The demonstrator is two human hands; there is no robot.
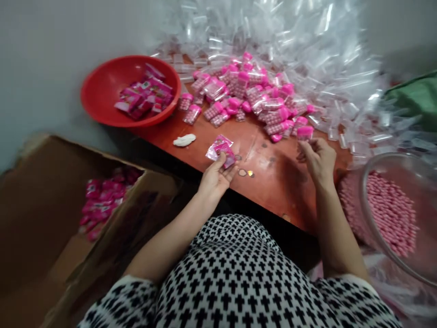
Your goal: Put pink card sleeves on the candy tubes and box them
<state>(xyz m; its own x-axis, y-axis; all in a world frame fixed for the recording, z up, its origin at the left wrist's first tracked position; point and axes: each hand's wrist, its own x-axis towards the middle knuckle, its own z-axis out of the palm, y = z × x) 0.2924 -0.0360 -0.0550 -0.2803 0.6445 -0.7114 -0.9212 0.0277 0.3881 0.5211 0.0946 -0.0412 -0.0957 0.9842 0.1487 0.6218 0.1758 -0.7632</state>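
Note:
My left hand (216, 178) is closed on pink printed plastic wrappers (224, 152), pinching them between thumb and fingers over the near edge of the table. At least two seem to overlap in the grip. To the right, my right hand (319, 159) is raised with its fingers pinched together at a small pink-capped bottle (305, 132). The lower part of that bottle is hidden by the fingers. Beyond both hands lies a heap of clear bottles with pink caps, filled with pink balls (246, 89).
A red bowl (90, 102) of pink wrappers stands at the back left of the orange table (262, 182). Empty clear bottles (307, 54) pile up behind. At right is a clear tub of pink balls (389, 214). A cardboard box (30, 191) holds wrapped bottles (102, 200). A white crumpled piece (185, 140) lies nearby.

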